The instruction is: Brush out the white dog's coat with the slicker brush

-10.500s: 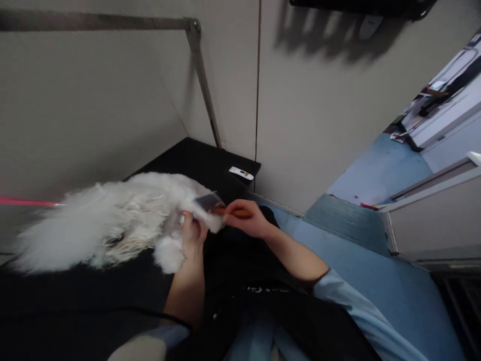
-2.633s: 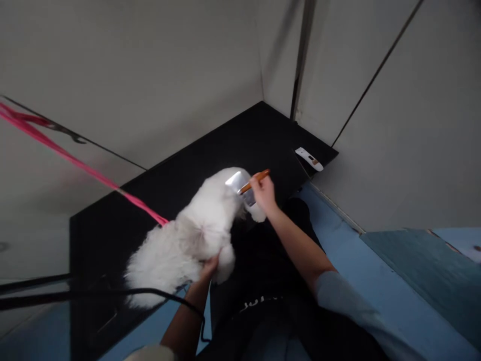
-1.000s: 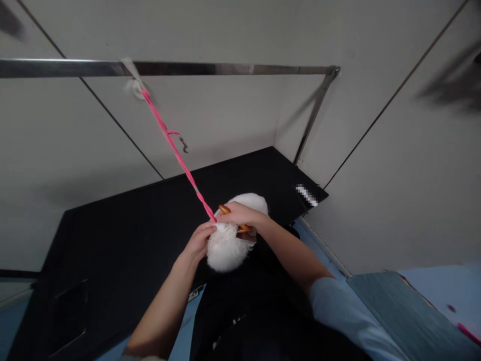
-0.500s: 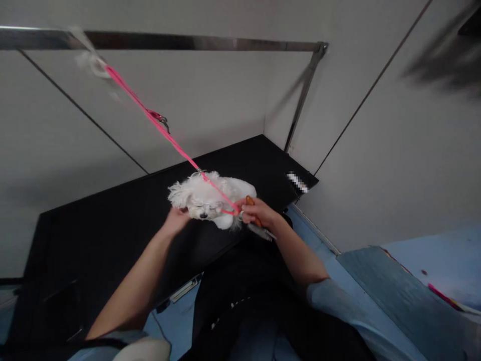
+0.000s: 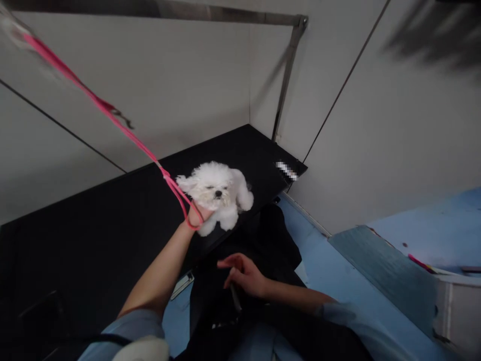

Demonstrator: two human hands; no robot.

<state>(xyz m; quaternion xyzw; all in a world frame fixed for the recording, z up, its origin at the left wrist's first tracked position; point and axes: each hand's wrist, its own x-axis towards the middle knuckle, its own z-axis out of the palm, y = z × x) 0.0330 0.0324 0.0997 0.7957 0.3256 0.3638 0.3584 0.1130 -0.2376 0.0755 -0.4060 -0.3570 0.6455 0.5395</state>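
Left fingers are grasping the white dog under its chin; left hand is wearing the pink loop. Right hand is hovering, grip unclear. Dog's resting near the black table edge; if it's bolting while you're loosening, it could fall.

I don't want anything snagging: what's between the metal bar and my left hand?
In the head view, the pink lead, with a metal hook, slopes down between the metal bar and your left hand.
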